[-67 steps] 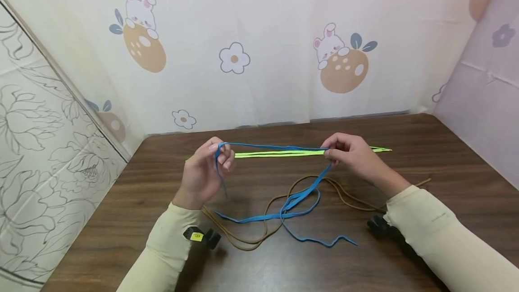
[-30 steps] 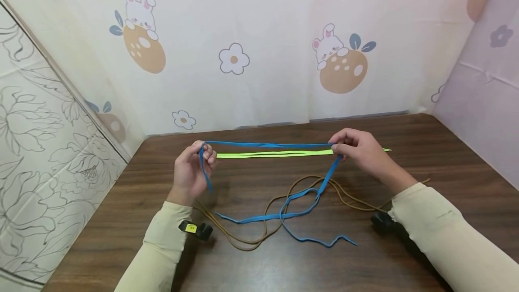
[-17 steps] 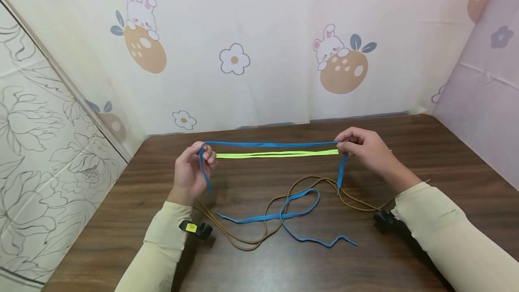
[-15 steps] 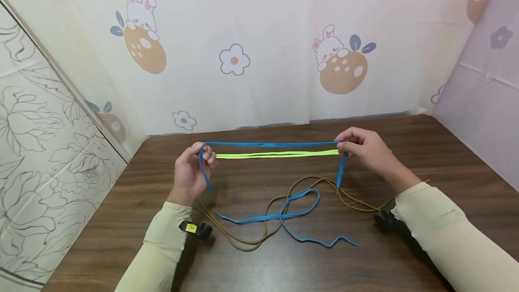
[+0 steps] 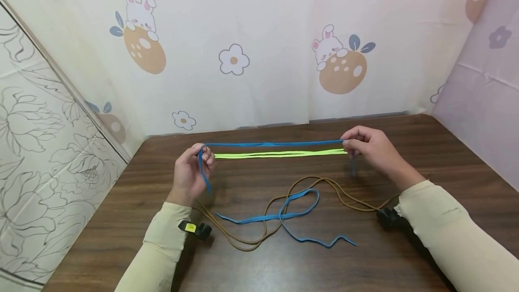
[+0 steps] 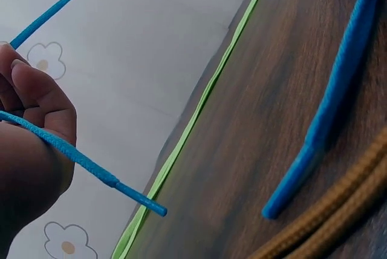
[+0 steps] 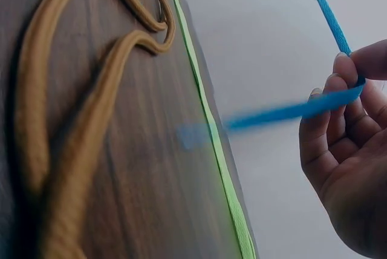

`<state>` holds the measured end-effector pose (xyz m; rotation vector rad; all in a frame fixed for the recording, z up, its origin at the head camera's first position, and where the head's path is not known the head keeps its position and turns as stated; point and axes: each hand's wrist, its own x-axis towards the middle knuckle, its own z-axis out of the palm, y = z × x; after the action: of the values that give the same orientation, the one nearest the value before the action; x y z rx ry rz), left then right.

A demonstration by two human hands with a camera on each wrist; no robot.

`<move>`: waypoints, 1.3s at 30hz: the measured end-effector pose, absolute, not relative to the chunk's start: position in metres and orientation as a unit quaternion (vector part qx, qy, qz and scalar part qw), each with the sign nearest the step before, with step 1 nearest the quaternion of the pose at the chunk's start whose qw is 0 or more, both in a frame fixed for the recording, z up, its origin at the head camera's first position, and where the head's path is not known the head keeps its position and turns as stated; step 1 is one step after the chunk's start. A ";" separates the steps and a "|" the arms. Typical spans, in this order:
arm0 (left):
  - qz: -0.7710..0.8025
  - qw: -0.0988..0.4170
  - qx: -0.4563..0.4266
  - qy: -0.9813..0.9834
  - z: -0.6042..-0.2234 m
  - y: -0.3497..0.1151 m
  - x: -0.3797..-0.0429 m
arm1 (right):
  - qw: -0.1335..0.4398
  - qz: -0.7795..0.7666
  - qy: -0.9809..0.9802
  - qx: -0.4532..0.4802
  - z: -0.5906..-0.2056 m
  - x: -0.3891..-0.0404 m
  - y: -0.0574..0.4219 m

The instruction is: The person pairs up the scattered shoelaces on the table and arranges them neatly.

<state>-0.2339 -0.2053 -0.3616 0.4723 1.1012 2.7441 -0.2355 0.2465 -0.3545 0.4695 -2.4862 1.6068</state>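
Observation:
A blue shoelace (image 5: 271,144) stretches level between both hands, above the table. My left hand (image 5: 192,168) pinches it near one end, and the tipped tail dangles beside the palm. At the other side my right hand (image 5: 371,150) pinches the lace between thumb and fingers; its short tail looks blurred in the right wrist view. Just below the taut lace lies a doubled neon-green shoelace (image 5: 279,153), its ends hidden behind the hands. Nearer me, a second blue shoelace (image 5: 259,218) lies looped over brown shoelaces (image 5: 247,241).
The dark wooden table (image 5: 259,269) reaches back to a wall cloth (image 5: 275,89) printed with rabbits and flowers. A flowered panel (image 5: 44,148) stands along the left side. Black wrist cameras (image 5: 201,230) hang at both cuffs.
Both hands have moved apart, drawing the blue shoelace longer between them. Its right end has slid free of the other blue lace and up towards the right hand, leaving a short tail.

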 end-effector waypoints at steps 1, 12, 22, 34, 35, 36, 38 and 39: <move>0.914 0.074 0.157 0.368 -0.362 -0.206 -0.234 | 0.072 0.534 -0.828 0.154 -0.354 -0.236 0.248; 0.912 0.084 0.147 0.372 -0.363 -0.208 -0.235 | 0.082 0.543 -0.828 0.114 -0.355 -0.240 0.261; 0.912 0.084 0.121 0.383 -0.364 -0.210 -0.238 | 0.074 0.554 -0.825 0.084 -0.357 -0.241 0.269; 0.886 0.090 0.072 0.448 -0.365 -0.212 -0.239 | 0.085 0.555 -0.825 0.054 -0.357 -0.244 0.285; 0.882 0.090 0.057 0.460 -0.365 -0.212 -0.239 | 0.084 0.554 -0.826 0.055 -0.357 -0.244 0.286; 0.876 0.091 0.041 0.472 -0.365 -0.212 -0.240 | 0.082 0.554 -0.827 0.056 -0.357 -0.244 0.287; 0.863 0.093 0.009 0.496 -0.365 -0.212 -0.241 | 0.080 0.552 -0.828 0.054 -0.357 -0.243 0.290; 0.858 0.094 -0.006 0.505 -0.366 -0.213 -0.241 | 0.079 0.551 -0.829 0.053 -0.358 -0.243 0.291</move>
<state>-0.2410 -0.2128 -0.3658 -0.0169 1.4986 2.5455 -0.2426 0.2912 -0.3579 0.1584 -2.4823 1.6479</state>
